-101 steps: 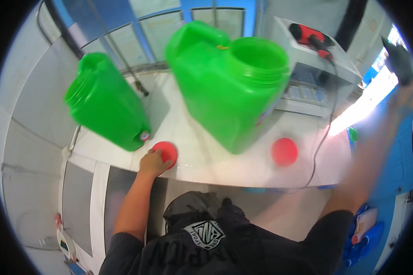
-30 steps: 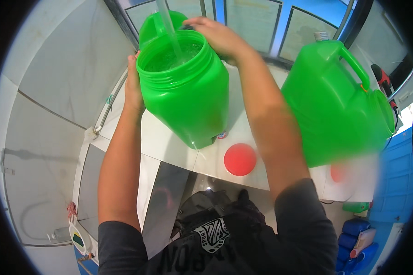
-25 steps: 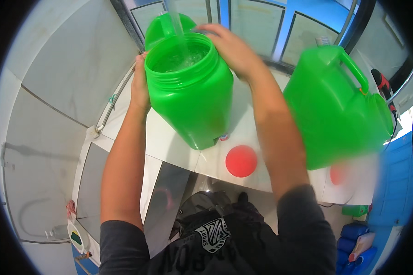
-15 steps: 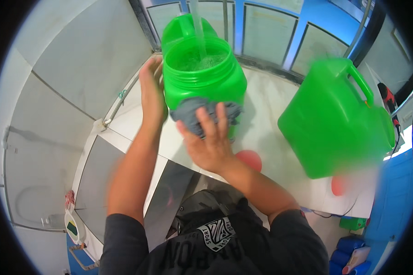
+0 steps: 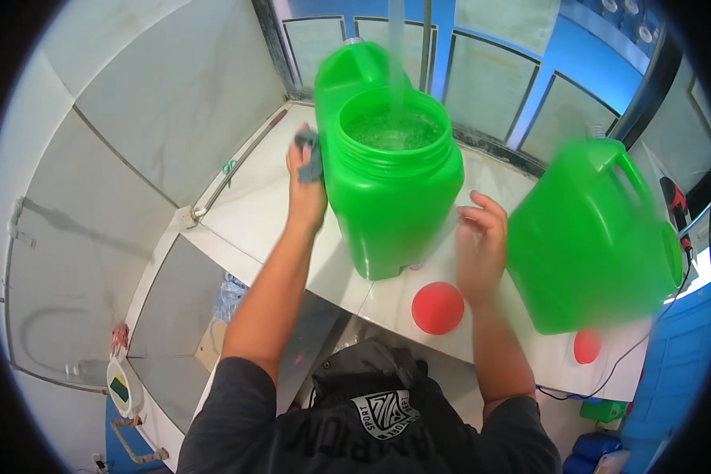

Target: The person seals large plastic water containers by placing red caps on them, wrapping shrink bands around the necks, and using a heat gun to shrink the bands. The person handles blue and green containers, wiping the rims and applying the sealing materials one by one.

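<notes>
A green wide-mouthed jug (image 5: 395,205) stands on the white tiled counter (image 5: 245,205), with a clear stream (image 5: 395,63) falling into its bubbly liquid. My left hand (image 5: 305,193) is closed on a crumpled grey cloth (image 5: 310,150) at the jug's left side. My right hand (image 5: 482,241), slightly blurred, has its fingers apart and loosely bent near the jug's right side, holding nothing. A round red lid (image 5: 437,308) lies on the counter just left of my right forearm.
A second green jug (image 5: 577,237) stands at the right, a red lid (image 5: 587,346) at its foot. Behind it are a red-and-black tool (image 5: 673,201) and a cord. Tiled walls border the left; a metal rod (image 5: 237,158) runs along that edge. Blue containers (image 5: 592,446) lie low right.
The grey cloth has passed from my right hand at the jug's front to my left hand at its side. My right hand has moved rightward, off the jug, its fingers now empty.
</notes>
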Action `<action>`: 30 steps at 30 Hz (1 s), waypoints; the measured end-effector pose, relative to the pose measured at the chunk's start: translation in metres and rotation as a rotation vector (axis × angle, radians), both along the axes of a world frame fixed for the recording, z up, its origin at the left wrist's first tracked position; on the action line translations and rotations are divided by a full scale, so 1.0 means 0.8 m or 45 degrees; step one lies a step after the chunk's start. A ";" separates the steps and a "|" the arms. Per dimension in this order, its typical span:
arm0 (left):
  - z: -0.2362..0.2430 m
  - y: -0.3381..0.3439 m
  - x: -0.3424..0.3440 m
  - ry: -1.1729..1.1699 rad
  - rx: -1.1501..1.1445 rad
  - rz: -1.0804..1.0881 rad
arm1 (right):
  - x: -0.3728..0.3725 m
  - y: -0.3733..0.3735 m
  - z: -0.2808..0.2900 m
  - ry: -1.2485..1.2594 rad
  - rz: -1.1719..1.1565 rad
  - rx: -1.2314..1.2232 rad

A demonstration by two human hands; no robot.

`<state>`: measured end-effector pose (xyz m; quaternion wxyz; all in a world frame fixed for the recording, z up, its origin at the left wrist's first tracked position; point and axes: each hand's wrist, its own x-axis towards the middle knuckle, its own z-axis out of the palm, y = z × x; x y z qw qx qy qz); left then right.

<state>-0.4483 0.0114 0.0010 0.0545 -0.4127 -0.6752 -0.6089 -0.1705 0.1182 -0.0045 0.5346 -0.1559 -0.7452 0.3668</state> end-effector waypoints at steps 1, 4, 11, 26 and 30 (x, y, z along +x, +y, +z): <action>0.014 0.019 -0.027 0.080 -0.030 0.033 | -0.006 0.022 -0.012 -0.051 -0.041 0.038; 0.042 0.072 -0.103 -0.204 0.032 0.003 | -0.048 0.090 -0.043 -0.122 -0.020 0.040; -0.115 0.040 -0.069 -0.975 0.076 -0.195 | -0.172 0.207 -0.101 -0.542 0.432 -0.517; -0.074 0.003 -0.041 -0.902 -0.016 -0.215 | -0.184 0.190 -0.099 -0.195 0.503 -1.138; -0.112 -0.010 -0.025 -0.717 -0.310 -0.224 | -0.150 0.176 -0.095 -0.180 0.210 -0.567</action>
